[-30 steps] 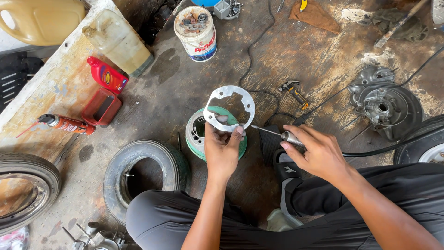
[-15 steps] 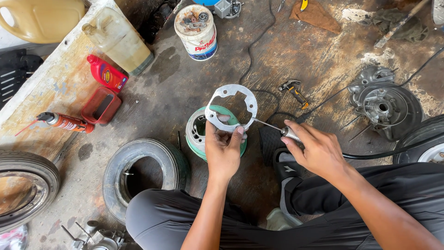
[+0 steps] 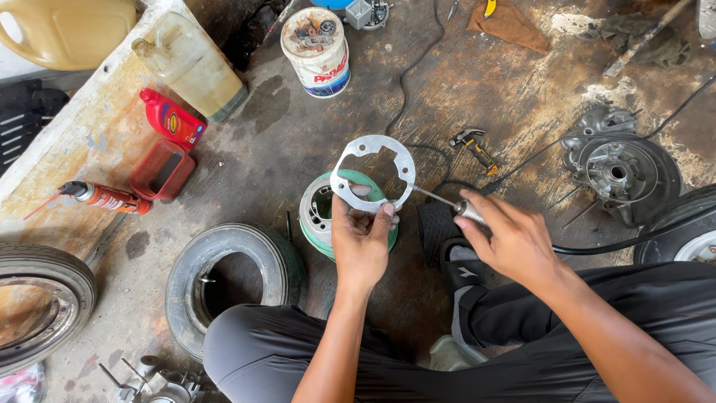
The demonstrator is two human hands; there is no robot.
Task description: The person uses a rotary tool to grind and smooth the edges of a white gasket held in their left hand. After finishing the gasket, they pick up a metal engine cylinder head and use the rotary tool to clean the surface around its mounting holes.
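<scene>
Currently left hand (image 3: 363,242) pinches thin grey gasket (image 3: 373,173) upright above green drum (image 3: 321,216); right hand (image 3: 514,239) grips air nozzle (image 3: 461,207), tip at gasket edge. Risk: thin ring bends or slips onto floor.

Red bottle (image 3: 171,117) (yellow label), white labelled can (image 3: 316,51).

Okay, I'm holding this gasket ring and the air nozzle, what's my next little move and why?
Probably bring the nozzle tip a touch closer to the gasket: the left hand holds it up by its lower edge, and the right hand already aims the tip at its right rim.
</scene>
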